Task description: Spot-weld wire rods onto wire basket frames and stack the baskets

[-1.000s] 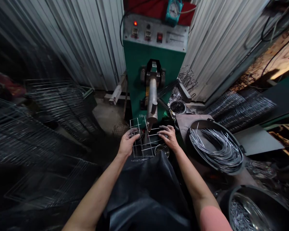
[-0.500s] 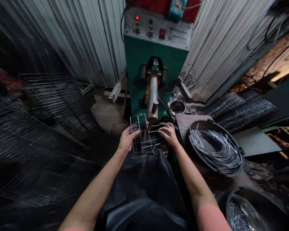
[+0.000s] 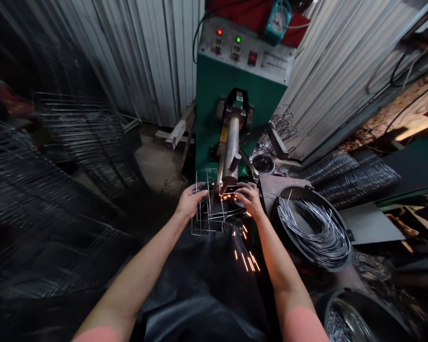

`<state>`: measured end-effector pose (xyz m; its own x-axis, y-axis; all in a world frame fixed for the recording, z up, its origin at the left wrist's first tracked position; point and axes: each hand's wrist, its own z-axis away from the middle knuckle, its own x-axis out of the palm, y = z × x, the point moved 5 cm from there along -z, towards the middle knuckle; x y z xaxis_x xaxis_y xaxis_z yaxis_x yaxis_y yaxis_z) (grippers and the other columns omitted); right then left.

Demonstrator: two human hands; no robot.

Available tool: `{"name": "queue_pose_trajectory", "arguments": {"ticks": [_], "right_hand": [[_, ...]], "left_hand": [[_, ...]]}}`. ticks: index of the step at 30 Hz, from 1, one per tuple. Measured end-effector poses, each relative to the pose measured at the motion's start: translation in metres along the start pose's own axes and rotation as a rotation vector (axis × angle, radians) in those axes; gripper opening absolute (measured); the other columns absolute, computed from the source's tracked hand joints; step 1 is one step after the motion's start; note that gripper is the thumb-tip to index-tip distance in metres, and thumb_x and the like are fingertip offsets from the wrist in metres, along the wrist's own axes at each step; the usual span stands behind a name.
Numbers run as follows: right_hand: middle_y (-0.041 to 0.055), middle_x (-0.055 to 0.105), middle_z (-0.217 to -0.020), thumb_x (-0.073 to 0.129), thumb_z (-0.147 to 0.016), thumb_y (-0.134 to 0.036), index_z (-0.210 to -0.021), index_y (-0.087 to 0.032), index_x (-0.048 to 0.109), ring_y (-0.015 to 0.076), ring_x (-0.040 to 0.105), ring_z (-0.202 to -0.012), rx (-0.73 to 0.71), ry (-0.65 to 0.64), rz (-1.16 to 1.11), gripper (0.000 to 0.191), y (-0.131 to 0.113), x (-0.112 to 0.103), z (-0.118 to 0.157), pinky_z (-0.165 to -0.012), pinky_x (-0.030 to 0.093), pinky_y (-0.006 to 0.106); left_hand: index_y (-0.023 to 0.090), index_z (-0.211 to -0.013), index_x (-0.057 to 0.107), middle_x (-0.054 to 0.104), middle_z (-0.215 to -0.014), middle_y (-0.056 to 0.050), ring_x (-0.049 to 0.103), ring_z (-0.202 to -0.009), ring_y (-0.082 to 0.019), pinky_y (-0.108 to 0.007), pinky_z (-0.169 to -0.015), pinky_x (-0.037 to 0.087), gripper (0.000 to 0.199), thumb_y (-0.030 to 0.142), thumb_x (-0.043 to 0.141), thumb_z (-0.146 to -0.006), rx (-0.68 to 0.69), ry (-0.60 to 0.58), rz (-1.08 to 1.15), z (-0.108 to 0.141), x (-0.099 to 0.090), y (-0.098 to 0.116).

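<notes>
My left hand (image 3: 191,200) is closed on the left side of a small wire frame (image 3: 209,213), thumb pointing right. My right hand (image 3: 248,195) pinches the right end of a thin wire that crosses the frame. Between the hands, the tip of the welding machine's metal arm (image 3: 231,147) meets the wire, and orange sparks (image 3: 248,261) fly down and to the right over the dark apron (image 3: 203,285). A small round bowl (image 3: 231,224) sits partly behind the frame.
The green machine (image 3: 214,80) stands ahead, with red and green lights lit. Right are a round tray (image 3: 346,259) of bent wires and a bowl (image 3: 360,318) of small metal pieces. Stacked wire racks (image 3: 89,142) stand left.
Sparks have appeared at the arm's tip and a green light has come on. The view has shifted slightly, and both hands still hold the wirework near the tip.
</notes>
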<state>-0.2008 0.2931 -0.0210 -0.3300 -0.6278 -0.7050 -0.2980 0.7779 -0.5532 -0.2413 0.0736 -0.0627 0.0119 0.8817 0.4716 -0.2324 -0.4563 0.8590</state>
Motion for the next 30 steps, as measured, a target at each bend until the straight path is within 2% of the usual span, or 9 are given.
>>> {"name": "queue_pose_trajectory", "arguments": {"ticks": [4,10,17,21,23,26,28,30], "right_hand": [[0.0003,0.065,-0.109,0.059,-0.083,-0.033,-0.08,-0.026,0.068,0.0237,0.044,-0.101,0.001,-0.017,0.01,0.011,0.0,0.0,0.0,-0.091,0.032,0.043],[0.0017,0.065,-0.109,0.058,-0.083,-0.034,-0.08,-0.025,0.068,0.0235,0.044,-0.1,0.004,-0.017,0.006,0.014,0.0,0.0,0.001,-0.09,0.033,0.042],[0.002,0.065,-0.108,0.06,-0.083,-0.033,-0.081,-0.024,0.069,0.0237,0.044,-0.099,-0.016,-0.018,-0.007,0.013,0.003,0.0,-0.002,-0.09,0.033,0.042],[0.0031,0.066,-0.107,0.061,-0.081,-0.031,-0.078,-0.024,0.07,0.0239,0.044,-0.098,-0.044,-0.016,-0.023,0.012,-0.008,0.003,0.005,-0.089,0.036,0.042],[0.0038,0.066,-0.105,0.063,-0.08,-0.031,-0.076,-0.024,0.07,0.0236,0.045,-0.098,-0.08,-0.035,-0.049,0.011,-0.024,0.004,0.019,-0.089,0.038,0.042],[0.0047,0.063,-0.113,0.065,-0.078,-0.034,-0.09,-0.026,0.07,0.0247,0.045,-0.106,-0.124,-0.048,-0.129,0.015,-0.051,-0.009,0.052,-0.094,0.037,0.044],[0.0055,0.057,-0.121,0.061,-0.081,-0.034,-0.11,-0.027,0.062,0.0245,0.044,-0.114,-0.053,0.087,-0.212,0.03,-0.054,-0.033,0.079,-0.098,0.036,0.045],[0.0069,0.052,-0.127,0.05,-0.086,-0.03,-0.127,-0.028,0.048,0.0227,0.046,-0.115,0.099,0.295,-0.271,0.041,-0.04,-0.061,0.108,-0.1,0.036,0.045]], "left_hand": [[0.012,-0.086,0.064,0.057,-0.058,0.003,0.047,-0.05,-0.006,-0.019,-0.049,0.033,0.049,0.024,0.082,-0.041,0.004,0.006,0.002,-0.001,0.001,0.001],[0.012,-0.087,0.064,0.06,-0.06,0.002,0.052,-0.053,-0.008,-0.02,-0.053,0.039,0.05,0.024,0.082,-0.041,-0.021,-0.012,0.023,0.002,0.002,0.002],[0.011,-0.092,0.064,0.062,-0.064,0.0,0.054,-0.055,-0.008,-0.021,-0.055,0.041,0.052,0.023,0.082,-0.045,-0.028,-0.055,0.0,-0.006,0.0,0.001],[0.012,-0.092,0.064,0.064,-0.069,-0.001,0.057,-0.062,-0.01,-0.022,-0.062,0.044,0.051,0.024,0.081,-0.046,0.024,-0.075,-0.014,0.009,-0.002,0.005],[0.013,-0.093,0.066,0.063,-0.07,0.0,0.056,-0.063,-0.009,-0.02,-0.062,0.044,0.048,0.024,0.081,-0.048,0.063,-0.072,-0.035,0.028,-0.011,0.007],[0.014,-0.095,0.066,0.054,-0.06,0.006,0.049,-0.054,-0.005,-0.015,-0.054,0.04,0.048,0.02,0.08,-0.049,0.046,-0.014,-0.035,0.064,-0.043,0.014],[0.015,-0.095,0.065,0.047,-0.055,0.009,0.043,-0.048,-0.002,-0.012,-0.05,0.04,0.047,0.017,0.079,-0.05,-0.009,0.046,0.012,0.089,-0.07,0.024],[0.013,-0.085,0.064,0.041,-0.051,0.009,0.038,-0.045,-0.003,-0.017,-0.055,0.048,0.03,0.016,0.074,-0.057,-0.045,0.108,0.102,0.111,-0.093,0.039]]}}
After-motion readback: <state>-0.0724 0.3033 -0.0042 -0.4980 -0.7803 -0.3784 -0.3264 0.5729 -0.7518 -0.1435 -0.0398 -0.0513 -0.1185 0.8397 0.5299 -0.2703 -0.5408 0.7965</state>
